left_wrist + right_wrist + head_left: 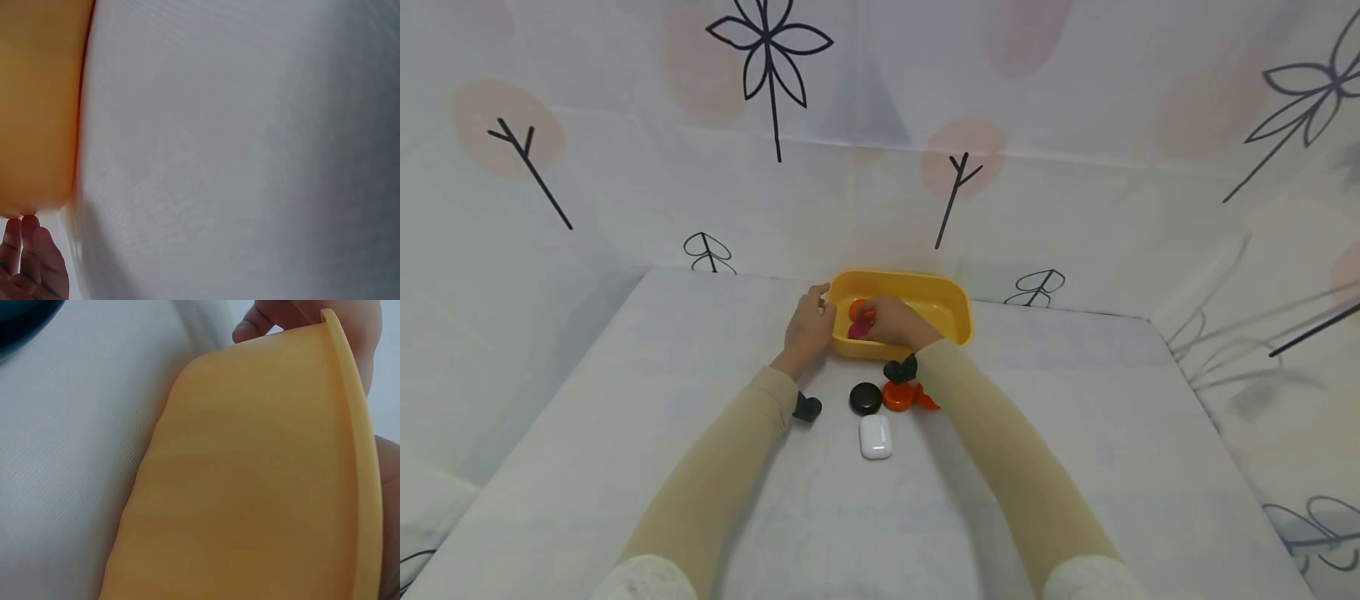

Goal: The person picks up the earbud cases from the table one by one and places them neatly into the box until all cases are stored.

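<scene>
- Your left hand (808,323) is at the near-left end of the yellow tray (951,310). Its fingers look loosely extended, slightly apart, tips against the outer wall; I don't see them hooked round it.
- Your right hand (897,322) reaches over the near rim, fingers bent down inside the tray. Can't tell if they're clamped on anything or just touching, since the hand hides the contact.
- The pink piece (859,331) is right under those right fingers, and an orange piece (856,308) sits just past their tips, partly covered.
- On your side of the right fingers, outside the tray on the worktop (625,467), there's a black disc (866,398), an orange disc (898,397) beside it, a pointy orange bit (927,398) partly behind your right sleeve (992,442), and a white case (876,437) nearest you.
- Imo the main risk is the tray skidding: if the right fingers push sideways, a light left touch might not hold it.
- Pieces crowd your fingertips, so you could nudge the wrong one or lose a rounded one.
- Watch that right forearm too; pulling back low might catch the rim or sweep the orange stuff along.
</scene>
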`<state>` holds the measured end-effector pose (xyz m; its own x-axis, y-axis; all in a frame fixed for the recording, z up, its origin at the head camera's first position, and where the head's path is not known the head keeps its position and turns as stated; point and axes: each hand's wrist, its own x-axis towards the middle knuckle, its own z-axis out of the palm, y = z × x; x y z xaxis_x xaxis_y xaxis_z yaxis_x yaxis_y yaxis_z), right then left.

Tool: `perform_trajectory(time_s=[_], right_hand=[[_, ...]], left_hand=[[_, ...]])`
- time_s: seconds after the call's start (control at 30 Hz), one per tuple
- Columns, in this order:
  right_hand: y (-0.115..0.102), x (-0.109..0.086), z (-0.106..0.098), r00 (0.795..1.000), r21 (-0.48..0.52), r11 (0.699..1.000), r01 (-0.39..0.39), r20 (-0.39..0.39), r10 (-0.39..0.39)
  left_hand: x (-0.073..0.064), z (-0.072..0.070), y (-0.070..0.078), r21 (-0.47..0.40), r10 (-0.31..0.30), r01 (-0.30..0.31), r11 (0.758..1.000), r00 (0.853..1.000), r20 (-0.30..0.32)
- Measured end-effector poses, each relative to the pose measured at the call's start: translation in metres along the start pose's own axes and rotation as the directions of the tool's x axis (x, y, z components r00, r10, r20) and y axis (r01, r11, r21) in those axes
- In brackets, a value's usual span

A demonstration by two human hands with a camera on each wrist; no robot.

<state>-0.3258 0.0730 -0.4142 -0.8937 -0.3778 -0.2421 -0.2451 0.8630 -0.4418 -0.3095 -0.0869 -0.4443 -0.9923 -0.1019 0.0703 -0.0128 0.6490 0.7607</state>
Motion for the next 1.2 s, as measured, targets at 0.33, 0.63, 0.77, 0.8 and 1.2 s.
perform_trajectory(time_s=[0.33, 0.63, 0.77, 0.8, 1.2], right_hand=[[-0.0047, -0.0008, -0.0025, 1.000, 0.031, 0.999, -0.008, 0.029, 0.007], [-0.0003, 0.0017, -0.0005, 1.000, 0.011, 1.000, 0.014, 0.021, -0.014], [0.0008, 0.0031, 0.0000, 1.000, -0.038, 0.999, 0.008, 0.011, -0.007], [0.0007, 0.0028, -0.0002, 1.000, -0.048, 0.999, 0.008, 0.008, -0.008], [0.0020, -0.0028, -0.0069, 0.981, -0.081, 0.989, 0.124, -0.142, -0.135]], left_hand=[[0.0015, -0.0001, -0.0009, -0.007, 0.007, -0.007, 1.000, 1.000, -0.012], [0.0018, 0.0001, -0.0006, -0.020, -0.004, 0.004, 1.000, 1.000, 0.010], [0.0008, 0.0007, 0.0003, -0.024, -0.005, 0.005, 1.000, 1.000, 0.015], [0.0003, 0.0007, 0.0003, -0.023, -0.004, 0.004, 1.000, 1.000, 0.016], [-0.0008, -0.0019, 0.0012, -0.031, 0.009, -0.008, 0.999, 1.000, 0.025]])
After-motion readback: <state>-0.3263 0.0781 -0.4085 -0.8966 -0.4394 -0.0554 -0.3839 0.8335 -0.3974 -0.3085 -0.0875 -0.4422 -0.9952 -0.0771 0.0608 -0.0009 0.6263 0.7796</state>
